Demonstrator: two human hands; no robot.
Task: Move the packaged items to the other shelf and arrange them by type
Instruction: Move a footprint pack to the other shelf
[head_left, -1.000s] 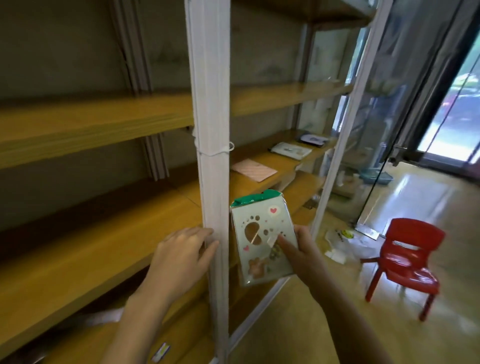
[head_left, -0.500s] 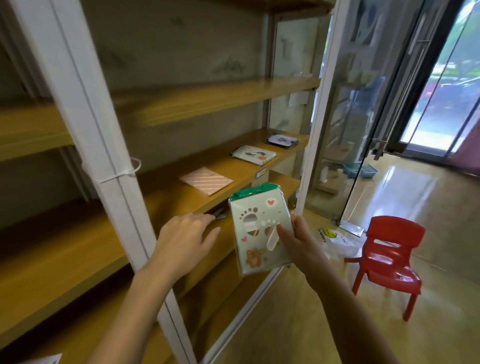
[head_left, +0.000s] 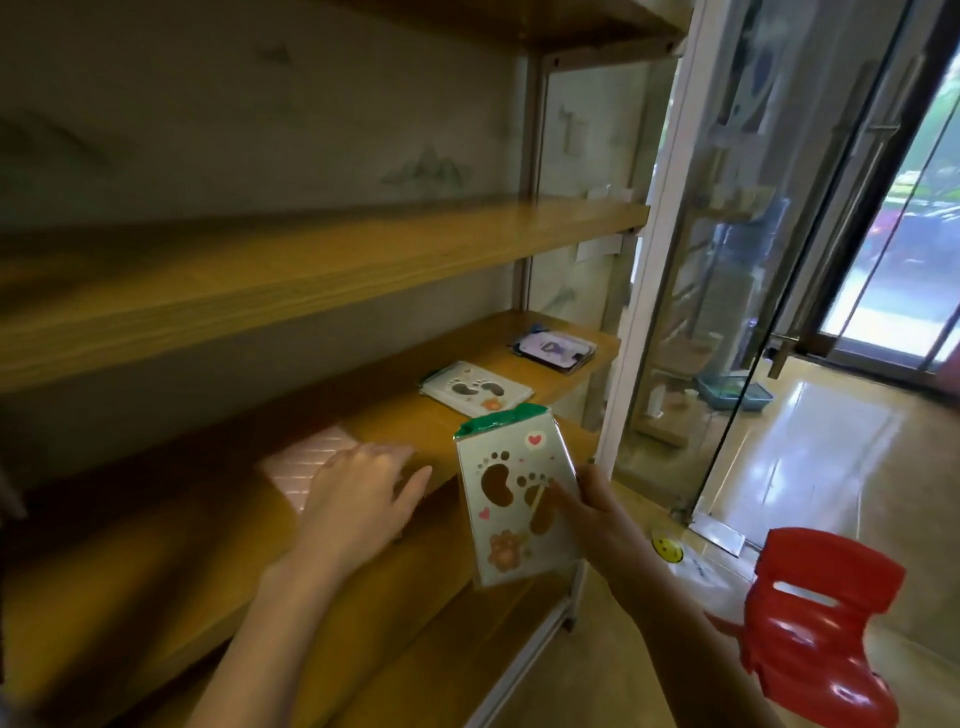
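Closer now: your left hand (head_left: 363, 493) has reached the pink packet (head_left: 306, 457), fingers spread flat. Right hand (head_left: 602, 525) grips the footprint packet (head_left: 519, 493) upright, near the shelf (head_left: 441, 415) edge. Matching packet (head_left: 475, 396) and purple one (head_left: 556, 351) lie farther right; placing remains.

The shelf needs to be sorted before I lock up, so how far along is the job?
Done: three packs lie on the middle shelf: a pink pack, a footprint pack and a purple pack. In hand: the right hand holds a matching footprint pack with a green top; the left hand rests open over the pink pack. Left: placing it with its match; other stock isn't visible.
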